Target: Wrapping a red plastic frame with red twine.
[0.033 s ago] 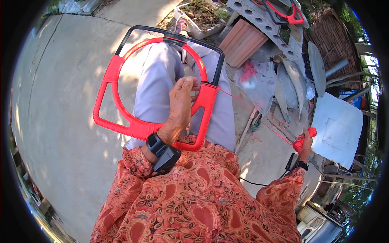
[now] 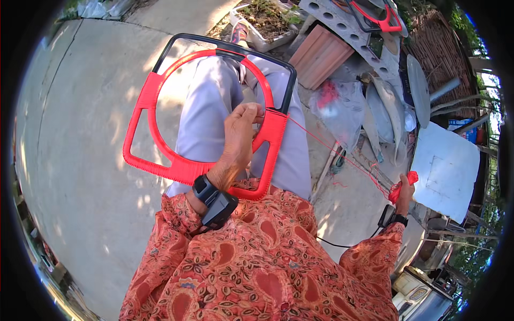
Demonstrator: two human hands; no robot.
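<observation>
A rounded black frame (image 2: pixel 293 80) with an inner ring lies over my lap. Red yarn wraps the ring, the lower part and both lower sides; the upper outer edge is bare black. My left hand (image 2: pixel 240 128) reaches through the ring and pinches at its right inner edge, fingertips partly hidden. From the right side, where the wrapping ends, a strand of red yarn (image 2: pixel 321 141) runs out to the right. My right hand (image 2: pixel 406 193), held far out to the right, is closed around a bundle of red yarn (image 2: pixel 395 193), with loose loops trailing beside it.
A plastic bag (image 2: pixel 338 115) with something red in it lies right of my knees, near a ribbed terracotta block (image 2: pixel 321 56). A white board (image 2: pixel 447 171) is beyond my right hand. Another red-and-black frame (image 2: pixel 383 24) rests on a perforated concrete slab (image 2: pixel 329 16). A planter (image 2: pixel 270 24) stands ahead.
My right hand has shifted slightly with the yarn bundle, and the strand to the frame looks straighter. My left hand and the frame have barely moved.
</observation>
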